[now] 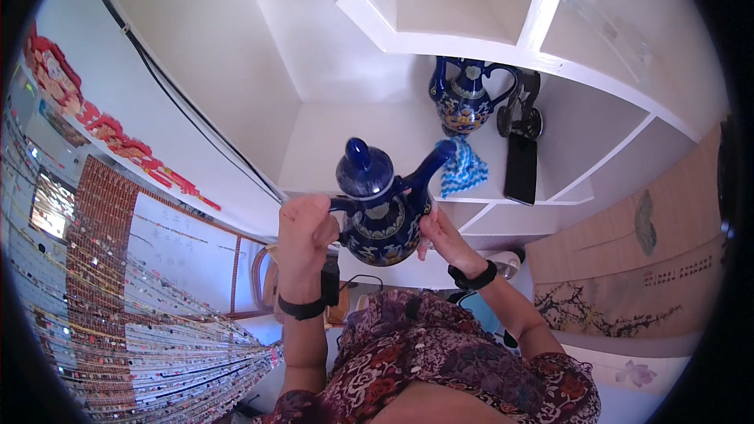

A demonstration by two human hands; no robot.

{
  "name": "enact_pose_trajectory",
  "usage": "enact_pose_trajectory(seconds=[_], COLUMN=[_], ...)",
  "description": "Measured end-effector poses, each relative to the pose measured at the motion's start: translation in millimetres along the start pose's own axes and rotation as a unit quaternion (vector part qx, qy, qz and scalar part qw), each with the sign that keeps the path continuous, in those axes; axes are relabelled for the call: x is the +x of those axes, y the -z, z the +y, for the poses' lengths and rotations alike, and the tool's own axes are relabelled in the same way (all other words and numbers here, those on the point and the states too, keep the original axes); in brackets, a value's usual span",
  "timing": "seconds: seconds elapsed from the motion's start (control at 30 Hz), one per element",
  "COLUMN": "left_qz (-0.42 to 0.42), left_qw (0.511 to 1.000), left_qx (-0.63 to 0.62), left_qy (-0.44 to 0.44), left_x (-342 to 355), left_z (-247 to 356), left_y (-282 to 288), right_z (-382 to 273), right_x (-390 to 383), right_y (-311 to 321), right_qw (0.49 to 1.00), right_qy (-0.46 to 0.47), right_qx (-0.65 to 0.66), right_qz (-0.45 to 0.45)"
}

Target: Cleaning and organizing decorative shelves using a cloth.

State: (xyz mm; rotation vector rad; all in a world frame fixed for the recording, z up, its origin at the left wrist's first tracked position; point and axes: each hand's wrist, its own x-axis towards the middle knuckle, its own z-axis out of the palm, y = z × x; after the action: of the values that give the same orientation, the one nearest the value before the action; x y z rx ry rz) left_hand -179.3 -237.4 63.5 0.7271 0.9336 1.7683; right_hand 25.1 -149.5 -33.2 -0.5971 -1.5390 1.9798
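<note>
A dark blue teapot (pixel 382 229) with a floral pattern, a domed lid and a long spout is held up in front of me. My left hand (pixel 306 224) is closed round its handle. Against its right side, below the spout, rest the fingers of my right hand (pixel 444 234), supporting the body. Just beyond the spout, a blue-and-white striped cloth (pixel 465 169) lies on the white shelf (pixel 334 137). A second blue patterned pot (pixel 463 102) with a handle stands farther back, its top hidden by the shelf above.
Right of the cloth are a black phone (pixel 521 169) and a dark object with round parts (pixel 520 119). A white upper shelf (pixel 463 43) juts out overhead. Strings of a bead curtain (pixel 173 353) hang at left, and a painted scroll (pixel 628 259) is at right.
</note>
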Motion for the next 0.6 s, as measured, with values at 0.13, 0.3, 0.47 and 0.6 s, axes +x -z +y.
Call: enact_pose_trajectory(seconds=[0.13,0.3,0.47,0.6], left_qz=[0.068,0.168,0.159,0.168], left_qw=[0.996,0.982,0.985,0.983], left_qx=[-0.057,-0.091,-0.067,-0.078], left_qy=[0.009,0.003,-0.007,-0.002], left_x=[2.1,2.2,-3.2,-8.4], left_z=[-3.7,-13.6,-18.6,-20.7], left_y=[-5.7,-19.3,-27.8,-23.6], right_z=[0.6,4.6,-1.5,-13.6], right_x=[5.5,-1.3,-4.5,12.8], right_y=[-9.6,-41.9,-50.4,-33.4], right_qw=[0.993,0.904,0.84,0.879], right_qy=[0.062,0.238,0.308,0.302], right_qx=[-0.056,-0.284,-0.404,-0.316], right_qz=[0.088,0.211,0.191,0.19])
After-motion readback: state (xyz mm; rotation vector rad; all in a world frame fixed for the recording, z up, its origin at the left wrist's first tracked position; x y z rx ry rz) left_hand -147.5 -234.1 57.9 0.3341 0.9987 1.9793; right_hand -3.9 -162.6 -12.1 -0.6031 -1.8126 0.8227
